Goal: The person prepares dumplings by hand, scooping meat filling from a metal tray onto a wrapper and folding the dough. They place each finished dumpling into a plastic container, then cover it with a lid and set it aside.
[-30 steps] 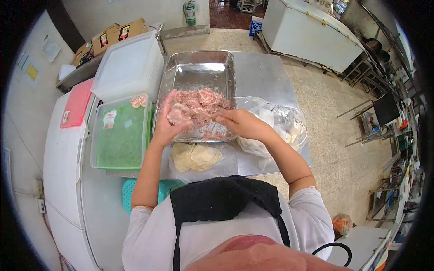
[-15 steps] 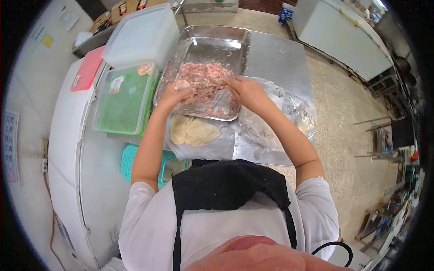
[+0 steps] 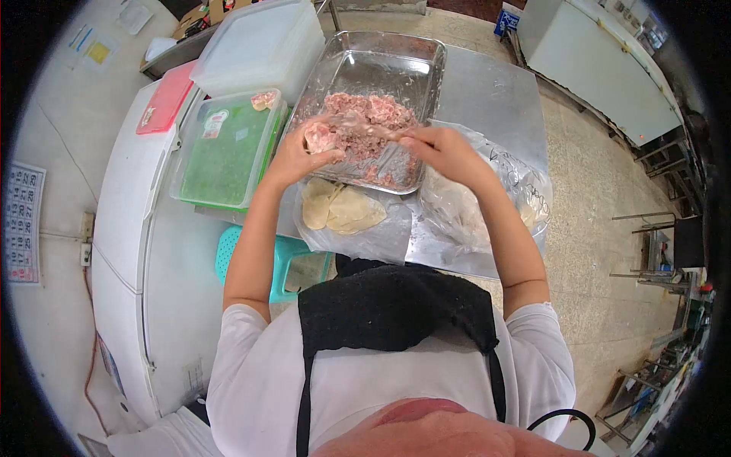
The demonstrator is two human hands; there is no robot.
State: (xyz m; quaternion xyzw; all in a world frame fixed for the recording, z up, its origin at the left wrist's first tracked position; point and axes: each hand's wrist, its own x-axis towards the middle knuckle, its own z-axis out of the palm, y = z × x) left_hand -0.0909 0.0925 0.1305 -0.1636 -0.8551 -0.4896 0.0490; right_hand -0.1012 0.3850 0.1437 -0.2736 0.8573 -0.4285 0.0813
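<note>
My left hand (image 3: 293, 156) is cupped around a dumpling wrapper with pink minced meat (image 3: 321, 139) on it, above the left side of a metal tray. My right hand (image 3: 448, 156) grips the end of a thin spreading tool (image 3: 384, 131), blurred by motion, which stretches over the meat toward my left hand. A mound of minced meat (image 3: 381, 109) lies in the tray (image 3: 388, 72). Just in front of the tray, round pale dough wrappers (image 3: 354, 213) overlap on a plastic sheet (image 3: 392, 232). A clear plastic bag (image 3: 457, 209) with pale contents sits below my right forearm.
To the left stand a green-bottomed lidded container (image 3: 221, 164), stacked clear plastic boxes (image 3: 259, 57) and a pink lid (image 3: 164, 99) on a white freezer (image 3: 114, 183). A turquoise stool (image 3: 282, 266) is under the table edge. A white chest (image 3: 601, 68) stands at the back right.
My left hand has turned, so the meat on the wrapper now shows larger. My right hand has moved slightly outward with the tool. The whole view has shifted a little.
</note>
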